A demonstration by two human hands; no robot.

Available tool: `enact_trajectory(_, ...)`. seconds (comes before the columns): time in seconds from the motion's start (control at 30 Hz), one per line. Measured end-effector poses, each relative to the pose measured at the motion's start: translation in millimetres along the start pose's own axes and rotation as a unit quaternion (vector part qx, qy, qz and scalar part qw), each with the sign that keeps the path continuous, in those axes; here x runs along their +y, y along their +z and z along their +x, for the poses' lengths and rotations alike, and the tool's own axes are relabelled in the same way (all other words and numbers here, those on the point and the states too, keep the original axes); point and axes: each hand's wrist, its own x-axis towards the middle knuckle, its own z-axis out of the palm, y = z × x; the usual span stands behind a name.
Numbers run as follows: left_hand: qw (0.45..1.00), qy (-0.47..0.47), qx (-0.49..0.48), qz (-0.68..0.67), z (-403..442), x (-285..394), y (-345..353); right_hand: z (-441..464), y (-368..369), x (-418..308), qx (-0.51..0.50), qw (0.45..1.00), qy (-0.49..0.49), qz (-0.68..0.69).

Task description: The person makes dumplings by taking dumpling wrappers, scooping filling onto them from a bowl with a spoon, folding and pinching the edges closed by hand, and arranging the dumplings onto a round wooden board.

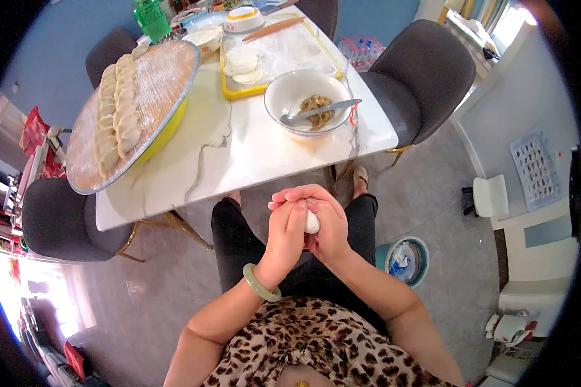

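Both of my hands are pressed together over my lap, just off the table's front edge. Between them sits a white dumpling [312,222], mostly covered by the fingers. My left hand [286,226] closes on it from one side, and my right hand [331,222] wraps it from the other. Ahead on the table stands a white bowl [279,97] with some minced filling [316,109] at the bottom and a metal spoon [332,107] resting across it. Several round dough wrappers [242,68] lie on a floured, yellow-edged board [284,55].
At the left, a large round tray [158,84] carries rows of dumplings [119,106] and overhangs the marble-patterned table [206,164]. A wooden rolling pin [274,29] lies at the back. Dark chairs [419,71] flank the table, and a bin [403,261] stands by my right leg.
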Motion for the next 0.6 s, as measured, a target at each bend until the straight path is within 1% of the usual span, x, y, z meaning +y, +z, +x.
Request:
enact_trajectory(0.03,0.998,0.009,0.037,-0.05,9.6,-21.9,-0.8,2.1,1.3,-4.3,0.014,0.999,0.033,-0.009)
enact_trajectory(0.07,0.992,0.017,0.073,-0.099,15.0,-14.6,1.7,3.1,3.8,-8.7,0.028,0.997,0.066,-0.018)
enact_trajectory(0.1,0.992,0.02,0.073,-0.097,15.0,-5.5,0.5,4.1,7.7,-14.5,0.026,0.997,0.064,-0.018)
enact_trajectory(0.17,0.977,-0.103,-0.018,-0.184,10.0,16.6,-4.0,5.6,13.7,-24.4,0.058,0.986,0.126,0.094)
enact_trajectory(0.2,0.978,-0.103,-0.016,-0.183,9.5,16.1,-7.0,5.5,12.3,-24.7,0.057,0.986,0.128,0.095)
enact_trajectory(0.27,0.972,-0.1,-0.065,-0.201,7.4,13.9,-10.6,4.1,9.3,-24.3,0.04,0.985,0.165,0.025)
enact_trajectory(0.3,0.972,-0.1,-0.064,-0.201,6.1,13.1,-9.0,3.2,9.3,-22.5,0.04,0.985,0.166,0.025)
enact_trajectory(0.37,0.983,-0.082,-0.004,-0.164,1.1,11.1,-4.3,-1.1,10.7,-17.3,0.026,0.988,0.144,-0.048)
enact_trajectory(0.4,0.983,-0.083,0.0,-0.166,-1.5,11.9,-5.2,-3.5,12.1,-16.5,0.025,0.988,0.148,-0.047)
enact_trajectory(0.47,0.985,-0.078,-0.023,-0.15,-9.7,14.9,-7.7,-10.5,16.7,-15.0,0.019,0.993,0.088,-0.077)
enact_trajectory(0.5,0.985,-0.084,-0.02,-0.151,-13.1,13.4,-7.3,-14.7,18.9,-13.0,0.021,0.993,0.094,-0.075)
enact_trajectory(0.57,0.998,0.056,0.007,-0.018,-17.4,8.7,-4.9,-23.0,21.7,-6.9,0.028,0.997,0.027,-0.064)
enact_trajectory(0.6,0.999,0.046,0.009,-0.02,-19.9,7.6,-4.9,-26.1,21.7,-3.1,0.034,0.997,0.036,-0.061)
